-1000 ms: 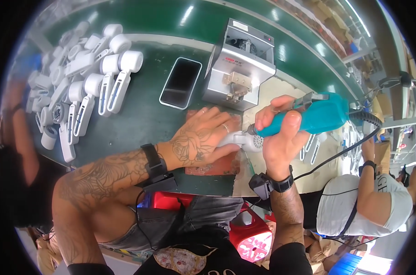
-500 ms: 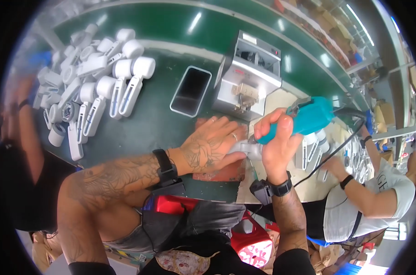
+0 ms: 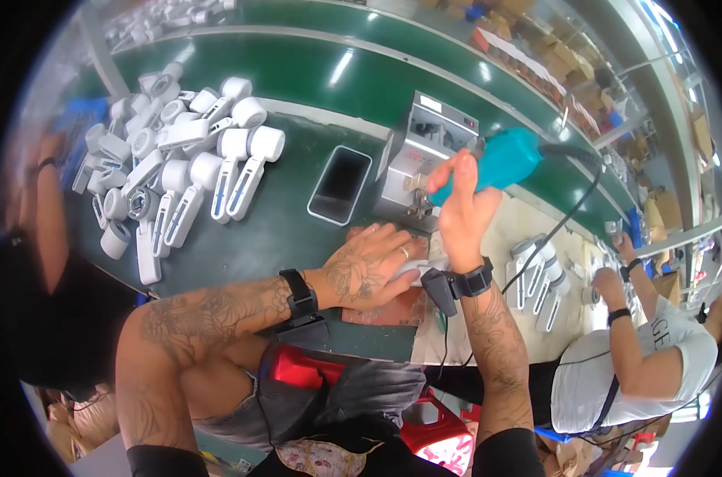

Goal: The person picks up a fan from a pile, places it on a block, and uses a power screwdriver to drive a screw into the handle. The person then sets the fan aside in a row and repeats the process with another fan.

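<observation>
My right hand (image 3: 466, 213) is wrapped round a teal electric screwdriver (image 3: 510, 159), tilted with its nose at the front of a grey metal screw feeder (image 3: 409, 171). The driver's tip is hard to make out there. Lower down, my left hand (image 3: 369, 266) presses a white handheld fan (image 3: 413, 273) onto a reddish-brown pad (image 3: 389, 310). Only a small part of that fan shows; my left fingers and right wrist cover the rest.
White fans (image 3: 182, 163) are heaped at the left, beside a phone (image 3: 339, 184). More fans (image 3: 538, 274) lie right on a beige sheet (image 3: 500, 230). A black cable (image 3: 564, 219) hangs from the driver. Co-workers sit on both sides; the right one's hand (image 3: 609, 286) is over the bench.
My right hand has lifted the screwdriver off the fan and moved it up and away to the screw feeder. My left hand stays on the fan. The whole view has shifted slightly.
</observation>
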The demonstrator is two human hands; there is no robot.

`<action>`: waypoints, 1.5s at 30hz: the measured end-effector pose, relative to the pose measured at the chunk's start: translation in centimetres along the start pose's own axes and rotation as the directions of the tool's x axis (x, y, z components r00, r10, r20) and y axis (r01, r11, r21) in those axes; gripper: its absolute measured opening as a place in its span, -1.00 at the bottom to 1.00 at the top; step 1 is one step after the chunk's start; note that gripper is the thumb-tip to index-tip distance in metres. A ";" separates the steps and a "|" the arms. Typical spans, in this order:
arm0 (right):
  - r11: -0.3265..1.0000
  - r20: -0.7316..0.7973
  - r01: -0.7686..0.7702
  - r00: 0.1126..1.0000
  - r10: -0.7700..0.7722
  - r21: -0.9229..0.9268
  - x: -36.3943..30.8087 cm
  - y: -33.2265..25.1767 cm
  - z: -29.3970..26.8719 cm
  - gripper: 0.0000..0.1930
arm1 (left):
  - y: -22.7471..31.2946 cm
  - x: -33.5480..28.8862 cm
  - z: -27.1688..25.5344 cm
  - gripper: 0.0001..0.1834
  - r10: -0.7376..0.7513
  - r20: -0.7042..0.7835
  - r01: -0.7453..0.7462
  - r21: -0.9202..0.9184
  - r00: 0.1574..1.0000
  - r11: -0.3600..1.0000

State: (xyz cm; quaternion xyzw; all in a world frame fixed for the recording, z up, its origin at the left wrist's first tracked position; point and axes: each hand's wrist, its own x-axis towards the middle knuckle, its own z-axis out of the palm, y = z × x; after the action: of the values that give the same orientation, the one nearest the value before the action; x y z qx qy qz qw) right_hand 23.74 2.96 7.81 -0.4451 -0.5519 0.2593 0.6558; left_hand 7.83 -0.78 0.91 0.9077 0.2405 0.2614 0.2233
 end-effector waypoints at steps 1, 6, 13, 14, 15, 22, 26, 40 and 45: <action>1.000 -0.009 -0.017 1.000 0.017 -0.008 -0.1 -0.5 0.4 -0.63 | -0.2 -0.2 0.0 -0.47 0.007 -0.032 -0.007 0.009 0.999 1.000; 0.994 -0.011 -0.097 0.995 0.097 0.045 -2.9 -4.3 -1.1 -0.56 | -0.3 -0.2 -0.7 -0.50 0.007 -0.114 -0.004 0.030 0.993 1.000; 0.988 0.042 -0.146 0.989 0.143 0.054 -7.1 -5.1 -4.1 -0.38 | -0.5 0.2 -0.4 -0.53 0.056 -0.049 -0.055 0.030 0.997 0.998; 0.989 0.029 -0.136 0.990 0.135 0.063 -7.3 -5.0 -4.0 -0.37 | -0.4 0.1 -0.5 -0.53 0.052 -0.043 -0.051 0.020 0.998 0.998; 0.990 0.018 -0.125 0.992 0.124 0.070 -7.4 -4.8 -4.0 -0.37 | -0.4 0.0 -0.4 -0.53 0.052 -0.042 -0.052 0.021 0.998 0.998; 0.988 0.059 -0.143 0.988 0.139 0.054 -8.4 -3.7 -4.0 -0.43 | -0.3 0.0 -0.2 -0.53 0.018 -0.017 -0.019 -0.023 1.000 1.000; 0.977 0.079 -0.146 0.988 0.135 0.157 -8.2 -3.1 -3.9 -0.50 | -0.4 0.5 -1.0 -0.50 0.015 0.025 -0.016 0.019 1.000 1.000; 0.890 -0.195 -0.046 0.969 0.149 0.453 -12.1 -8.2 -3.5 -0.48 | 1.5 -1.9 -2.5 -0.56 0.263 -0.109 -0.243 0.170 0.959 0.955; 0.913 -0.220 0.129 0.974 -0.044 0.387 -14.9 -11.0 -5.6 -0.46 | -0.5 -2.0 -10.7 -0.65 -0.157 -0.466 0.072 -0.196 0.871 0.978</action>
State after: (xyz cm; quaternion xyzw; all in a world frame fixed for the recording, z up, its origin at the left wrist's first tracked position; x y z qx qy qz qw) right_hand 23.57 -16.27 10.06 -0.3018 -0.4356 0.2892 0.7972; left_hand -0.03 1.48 8.06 0.7763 0.3181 0.4836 0.2496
